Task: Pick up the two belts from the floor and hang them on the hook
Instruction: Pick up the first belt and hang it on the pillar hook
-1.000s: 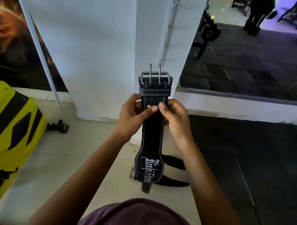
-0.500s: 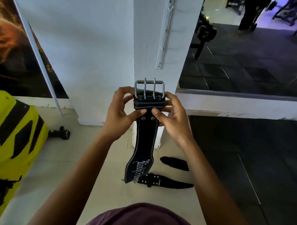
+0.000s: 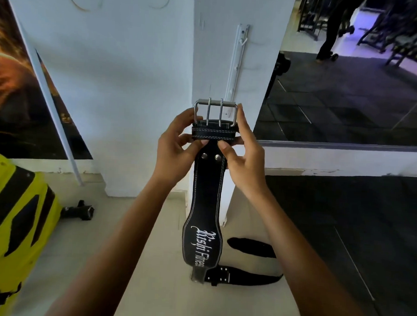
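Risk: the belt (image 3: 206,200) hangs by its full length from a grip confined to the top end, so a loosened pinch would let it slide down and fall onto the second belt (image 3: 243,277), which lies on the floor (image 3: 154,287) directly below. Risk: the buckle (image 3: 215,110) has two prongs across its frame; if a prong, rather than the open frame, meets the hook (image 3: 243,41), the belt is likely to catch poorly or slip off. The hook sits on a white rail (image 3: 235,70) on the pillar, above the buckle and slightly to its right.

The left hand (image 3: 176,149) is partly closed, thumb and fingertips pinching the stitched keeper band just below the buckle. The right hand (image 3: 241,154) mirrors this grip, thumb on the belt face, fingers behind the buckle's right edge. Neither hand is flat or spread.
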`<state>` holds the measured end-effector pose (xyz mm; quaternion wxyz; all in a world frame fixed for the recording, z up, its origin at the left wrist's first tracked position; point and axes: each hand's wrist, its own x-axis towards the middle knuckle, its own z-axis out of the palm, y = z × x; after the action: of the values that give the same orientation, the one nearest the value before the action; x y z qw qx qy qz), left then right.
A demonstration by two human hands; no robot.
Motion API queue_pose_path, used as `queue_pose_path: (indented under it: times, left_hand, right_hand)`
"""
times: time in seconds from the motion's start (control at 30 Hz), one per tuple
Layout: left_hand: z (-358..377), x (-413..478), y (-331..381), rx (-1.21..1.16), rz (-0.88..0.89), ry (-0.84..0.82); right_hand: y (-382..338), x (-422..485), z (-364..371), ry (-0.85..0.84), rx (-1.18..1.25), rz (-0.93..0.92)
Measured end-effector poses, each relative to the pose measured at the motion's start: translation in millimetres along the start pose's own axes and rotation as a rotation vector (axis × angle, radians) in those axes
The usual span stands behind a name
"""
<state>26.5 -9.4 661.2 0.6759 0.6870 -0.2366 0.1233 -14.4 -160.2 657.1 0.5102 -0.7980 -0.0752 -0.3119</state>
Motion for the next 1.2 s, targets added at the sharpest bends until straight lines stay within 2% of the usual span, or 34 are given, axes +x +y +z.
queue_pose_path:
  times: [0.2, 0.27, 0.43, 0.6, 0.8, 0.93, 1.2]
  left_hand:
    - [18, 73, 13, 0.056, 0.131, -0.021]
    - [36, 122, 27, 0.04, 0.241, -0.001]
    - [46, 172, 52, 0.043, 0.276, 0.004]
    - [62, 284, 109, 0.015, 0.353, -0.025]
    - [68, 384, 185, -0.142, 0.369, -0.005]
    - [71, 437, 214, -0.156, 0.359, 0.012]
    - [78, 487, 226, -0.088, 0.311, 0.109]
  right_hand:
    - [1, 65, -10, 0.104, -0.04, -0.051]
    - [2, 120, -28, 0.163, -0.063, -0.162]
    - [-7, 176, -46, 0.12, -0.026, -0.172]
    - [-45, 294, -85, 0.131, 0.006, -0.255]
    - [-96, 414, -114, 0.111, 0.142, -0.31]
    - [-120, 477, -117, 0.132, 0.125, -0.318]
    - [-121, 526, -111, 0.194, 0.097, -0.314]
